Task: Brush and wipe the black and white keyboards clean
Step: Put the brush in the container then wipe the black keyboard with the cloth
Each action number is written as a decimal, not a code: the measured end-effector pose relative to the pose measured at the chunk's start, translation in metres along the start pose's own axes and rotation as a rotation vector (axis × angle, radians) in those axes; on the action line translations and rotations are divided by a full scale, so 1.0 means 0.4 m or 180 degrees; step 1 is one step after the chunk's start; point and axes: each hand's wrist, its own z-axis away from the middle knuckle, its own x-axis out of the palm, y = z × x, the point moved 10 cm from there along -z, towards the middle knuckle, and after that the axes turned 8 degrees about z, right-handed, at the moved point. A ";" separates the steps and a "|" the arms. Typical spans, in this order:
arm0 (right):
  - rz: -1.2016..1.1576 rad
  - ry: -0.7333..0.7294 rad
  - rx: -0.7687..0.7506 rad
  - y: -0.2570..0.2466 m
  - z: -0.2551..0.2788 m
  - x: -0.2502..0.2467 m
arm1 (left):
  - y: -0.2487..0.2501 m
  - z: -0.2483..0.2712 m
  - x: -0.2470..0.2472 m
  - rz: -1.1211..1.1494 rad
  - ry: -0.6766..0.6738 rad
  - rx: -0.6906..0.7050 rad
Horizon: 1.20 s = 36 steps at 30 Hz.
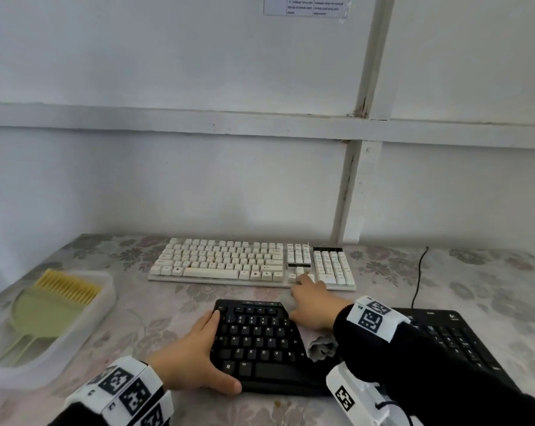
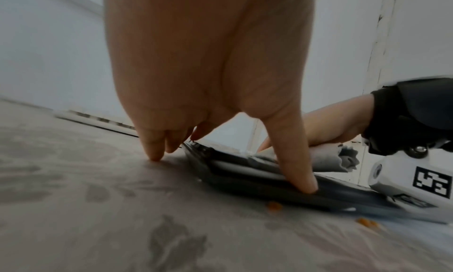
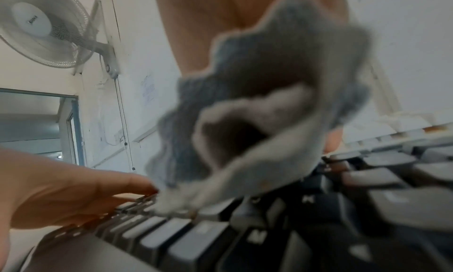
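R hand (image 1: pixel 313 305) is clenched round a crumpled grey microfibre cloth (image 3: pixel 264 105), pressing it onto the far edge of the black plastic keyboard (image 1: pixel 260 342) about mid-length; one end of the cloth (image 1: pixel 323 348) sticks out under the R wrist over the keys. L hand (image 1: pixel 195 361) grasps that keyboard's L end: thumb (image 2: pixel 297 167) along the near edge, fingers (image 1: pixel 212 318) round the far-L corner, w/ fingertips (image 2: pixel 154 152) touching the worktop (image 1: pixel 155 315). Black keyboard lies at the near-centre of the floral-patterned worktop, angled, its R end running toward the near-R corner under the R sleeve. Thin black cable (image 1: pixel 419 272) runs from it toward the back edge. White plastic keyboard (image 1: pixel 250 262) sits beyond, parallel to the back edge, just past the R hand's fingertips; contact can't be told. Small orange crumbs (image 2: pixel 274 206) on the worktop by the black keyboard's near edge. At the L edge, translucent plastic tray (image 1: pixel 106 305) holds a pale green dustpan and brush w/ yellow bristles (image 1: pixel 66 285).
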 end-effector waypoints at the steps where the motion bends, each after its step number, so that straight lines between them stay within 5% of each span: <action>1: 0.0066 -0.0008 -0.0040 -0.005 0.001 -0.001 | -0.001 0.000 0.000 0.0011 -0.0018 0.0024; 10: 0.0001 0.0048 -0.0482 -0.175 -0.063 -0.049 | 0.002 -0.027 -0.008 0.0299 -0.0025 0.0193; 17: 0.1102 -0.0247 -0.0600 -0.245 -0.100 -0.004 | 0.012 -0.030 -0.017 0.0359 0.0029 0.0305; 36: 0.0575 -0.0217 0.0549 0.361 0.059 0.060 | 0.010 -0.020 -0.016 0.0317 0.0119 0.0147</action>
